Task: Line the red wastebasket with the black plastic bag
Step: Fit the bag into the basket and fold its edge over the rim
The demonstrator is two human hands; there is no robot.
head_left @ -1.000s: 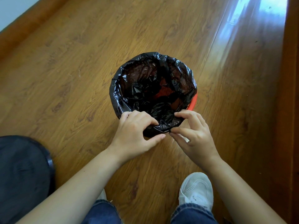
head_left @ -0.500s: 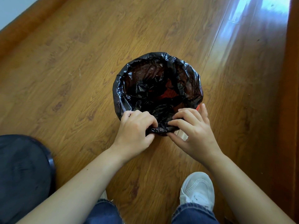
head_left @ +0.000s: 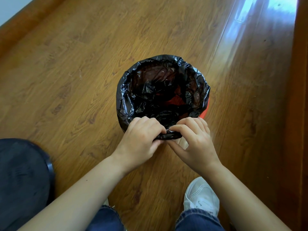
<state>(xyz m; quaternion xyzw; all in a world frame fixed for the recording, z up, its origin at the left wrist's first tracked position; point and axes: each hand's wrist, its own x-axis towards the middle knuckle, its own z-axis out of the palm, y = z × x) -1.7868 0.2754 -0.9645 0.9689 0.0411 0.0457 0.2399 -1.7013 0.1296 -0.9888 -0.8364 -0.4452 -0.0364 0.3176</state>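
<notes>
- One wooden floor [head_left: 83,80] fills the view; the red wastebasket [head_left: 205,112] stands upright at its middle.
- The black plastic bag [head_left: 160,90], thin, crinkly and probably slippery, sits inside it, with its edge folded over most of the rim; a red sliver shows at right.
- The left hand [head_left: 141,140] and right hand [head_left: 195,144] both pinch the bunched near edge, likely the surest hold.
</notes>
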